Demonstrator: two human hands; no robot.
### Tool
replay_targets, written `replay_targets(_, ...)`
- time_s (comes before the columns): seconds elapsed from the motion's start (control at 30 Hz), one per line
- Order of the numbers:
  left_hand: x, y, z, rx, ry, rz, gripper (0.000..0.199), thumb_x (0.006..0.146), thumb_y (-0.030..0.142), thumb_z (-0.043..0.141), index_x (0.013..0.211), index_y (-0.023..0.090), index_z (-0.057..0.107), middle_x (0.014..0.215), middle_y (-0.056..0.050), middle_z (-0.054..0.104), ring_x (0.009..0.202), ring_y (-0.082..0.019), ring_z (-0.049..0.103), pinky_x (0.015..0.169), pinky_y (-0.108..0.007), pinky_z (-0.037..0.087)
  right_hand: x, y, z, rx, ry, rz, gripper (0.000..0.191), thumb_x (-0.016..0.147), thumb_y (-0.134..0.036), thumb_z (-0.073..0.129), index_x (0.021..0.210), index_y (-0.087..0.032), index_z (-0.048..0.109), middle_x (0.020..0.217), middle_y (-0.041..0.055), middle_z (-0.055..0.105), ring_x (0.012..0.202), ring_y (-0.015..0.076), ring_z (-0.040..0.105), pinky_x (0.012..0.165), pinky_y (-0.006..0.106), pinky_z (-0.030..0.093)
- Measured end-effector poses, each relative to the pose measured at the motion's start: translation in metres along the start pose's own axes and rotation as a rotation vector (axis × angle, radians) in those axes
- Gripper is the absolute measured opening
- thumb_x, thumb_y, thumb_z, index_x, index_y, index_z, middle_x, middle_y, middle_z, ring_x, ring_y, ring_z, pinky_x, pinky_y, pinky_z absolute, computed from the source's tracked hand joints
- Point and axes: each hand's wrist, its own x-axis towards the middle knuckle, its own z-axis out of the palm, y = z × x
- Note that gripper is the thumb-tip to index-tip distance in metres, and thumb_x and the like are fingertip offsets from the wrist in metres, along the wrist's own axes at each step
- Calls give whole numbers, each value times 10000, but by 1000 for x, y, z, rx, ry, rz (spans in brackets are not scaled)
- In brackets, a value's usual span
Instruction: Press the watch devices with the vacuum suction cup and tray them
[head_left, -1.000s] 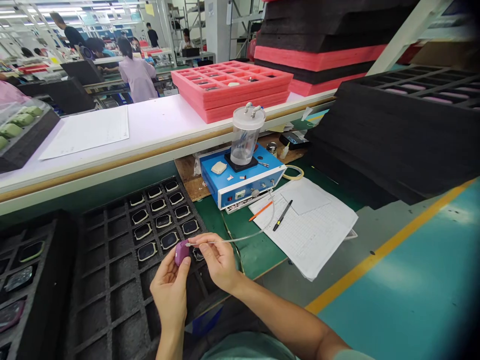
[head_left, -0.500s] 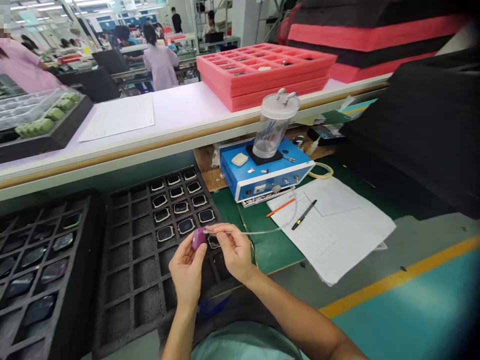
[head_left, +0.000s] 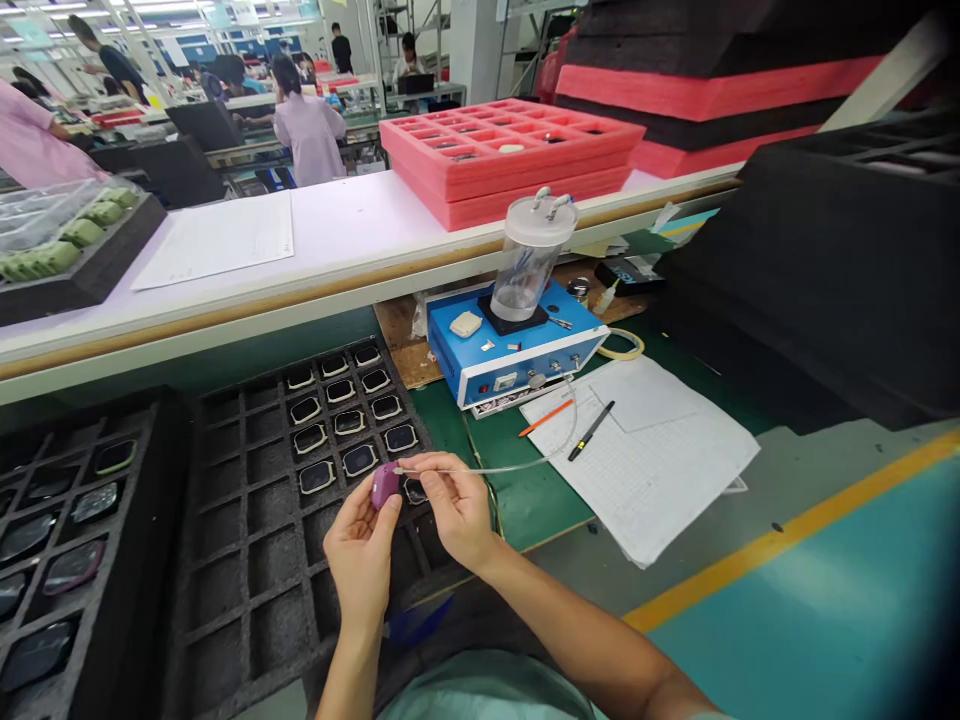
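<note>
- Head view, landmark = blue box-shaped machine with white-edged front [head_left: 525,350], on green tabletop [head_left: 517,510].
- Left hand [head_left: 362,565]: in front and left of the machine, thumb and fingers closed on small purple rounded piece [head_left: 385,485], gripped at its edges.
- Right hand [head_left: 459,510]: in front of the machine, thumb and fingertips pinched narrow on thin clear flexible tube [head_left: 517,467].
- Tube tip is at the upper right of the purple piece — contact too small to confirm. Other end curves up to the machine's front.
- Black foam grid tray [head_left: 244,540]: left of the machine, partly behind the hands; some compartments hold square dark-faced pieces with pale rims [head_left: 349,421].
- Second black foam tray [head_left: 142,520]: farther left of the machine, more dark-faced pieces inside.
- On top of the machine: clear plastic canister with white lid [head_left: 529,265], standing on black square pad [head_left: 514,318]; cream rounded piece [head_left: 466,324] beside it.
- Right and front of the machine: white paper sheets [head_left: 652,470], with black pen [head_left: 592,431] and orange stick [head_left: 546,418] lying on or at them.
- Behind the machine: white shelf [head_left: 337,220] bearing stacked red foam trays [head_left: 450,185].
</note>
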Motion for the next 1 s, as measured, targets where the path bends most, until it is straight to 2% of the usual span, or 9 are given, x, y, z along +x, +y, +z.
replay_targets(0.4, 2, -2, -1, 21, 13, -4, 466, 703, 332, 886, 1122, 173, 761, 1152, -112, 761, 1025, -233, 743, 970, -342, 588, 1, 3, 1, 40, 0, 14, 154, 1023, -226, 550, 1094, -251, 685, 1104, 52, 723, 1042, 190, 720, 946, 375, 603)
replay_targets(0.83, 1, 0, -1, 21, -9, 8, 446, 707, 333, 883, 1109, 180, 764, 1142, -105, 765, 1023, -225, 744, 954, -318, 591, 0, 1, -1, -1, -2, 8, 144, 1022, -232, 553, 1091, -237, 679, 1097, 64, 730, 1015, 180, 723, 922, 351, 607)
replay_targets(1.0, 0, 0, 0, 29, -6, -6, 453, 707, 347, 878, 1108, 174, 760, 1151, -115, 760, 1034, -245, 741, 970, -355, 588, 0, -1, -1, -17, 11, 17, 138, 1019, -256, 560, 1074, -232, 684, 1079, 64, 737, 1007, 185, 728, 909, 344, 612)
